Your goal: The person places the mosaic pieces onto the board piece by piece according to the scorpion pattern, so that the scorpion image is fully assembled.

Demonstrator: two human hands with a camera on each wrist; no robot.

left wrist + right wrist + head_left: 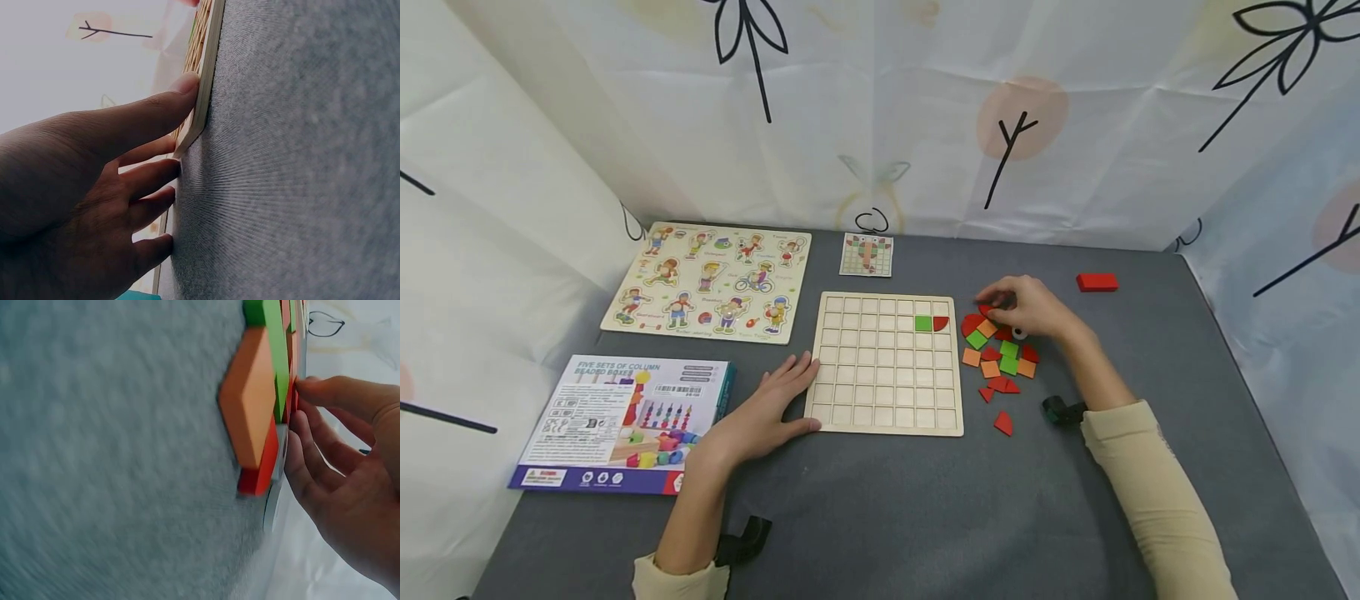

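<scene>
R hand (pixel 1028 306) at the loose pile, fingertips on a small flat red block (pixel 985 309), just right of the pale square wooden grid board (pixel 883 392); pinched or merely touched, can't tell. L hand (pixel 766 410) fingers spread, resting at board's left edge, no grip. Block's prob. light, stiff, slightly slick, not fragile; best taken by its side edges, thumb vs. index, w/ orange square block (pixel 987 328) nearby apt to shift.

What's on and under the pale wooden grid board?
The board bears a green square tile and a red rounded tile; the left hand touches its edge. Underneath is hidden.
</scene>
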